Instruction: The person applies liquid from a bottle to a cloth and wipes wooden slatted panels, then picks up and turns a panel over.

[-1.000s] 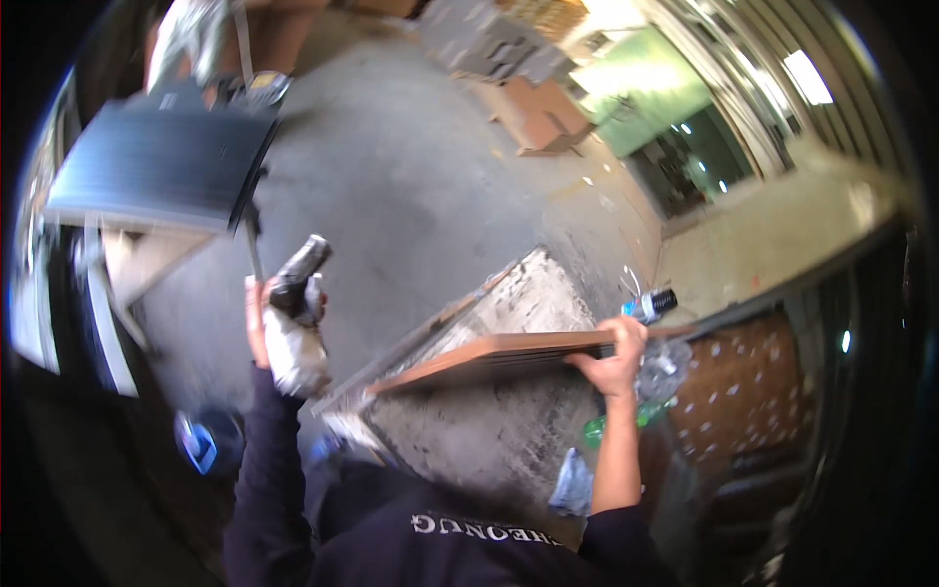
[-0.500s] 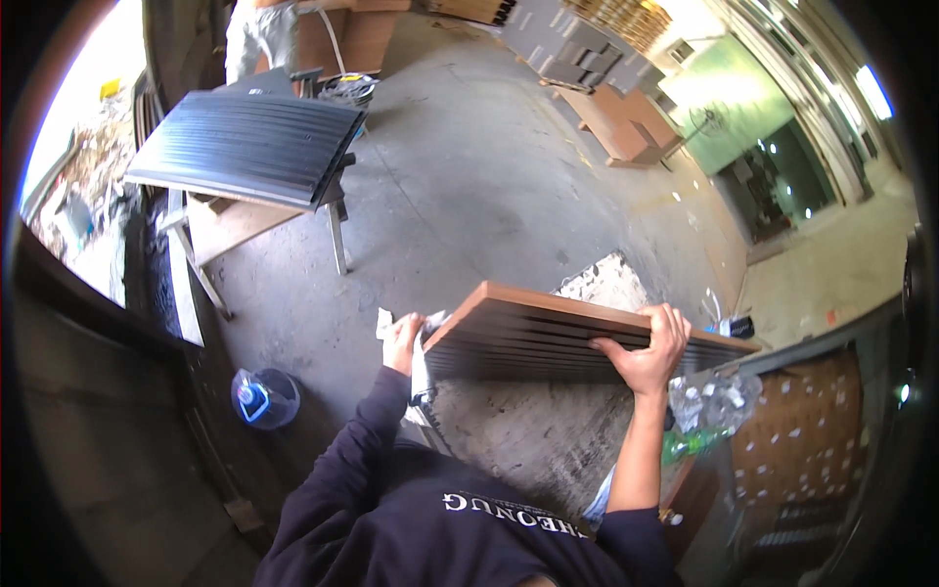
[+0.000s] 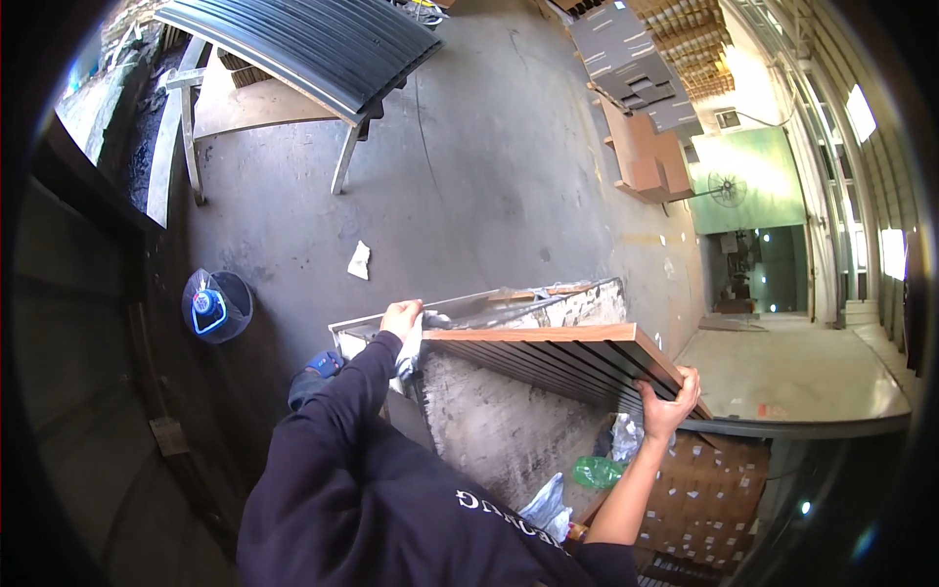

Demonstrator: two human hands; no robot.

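Both my hands hold a dark grooved panel [image 3: 577, 370] with brown wood-coloured edges, tilted above a worn, stained bench top [image 3: 489, 416]. At the panel's left end, my left hand [image 3: 399, 319] is closed on the corner, with a white cloth [image 3: 410, 350] bunched beneath the fingers. My right hand [image 3: 671, 399] clasps the right edge, its thumb on the grooved face and its fingers around the outer side. Below the panel, a green plastic bottle [image 3: 598, 473] and a crumpled pale cloth [image 3: 549, 508] lie near my right forearm.
A blue-handled clear container [image 3: 217, 306] stands on the floor at left, and a white scrap [image 3: 359, 260] lies farther in. More dark grooved panels [image 3: 303, 49] rest on trestles at far left. Stacked boxes [image 3: 634, 64] and a fan [image 3: 726, 189] stand at far right.
The panel has turned: its right end has swung toward me with my right hand. My left hand stays at the left end with the cloth. The whole view has shifted.
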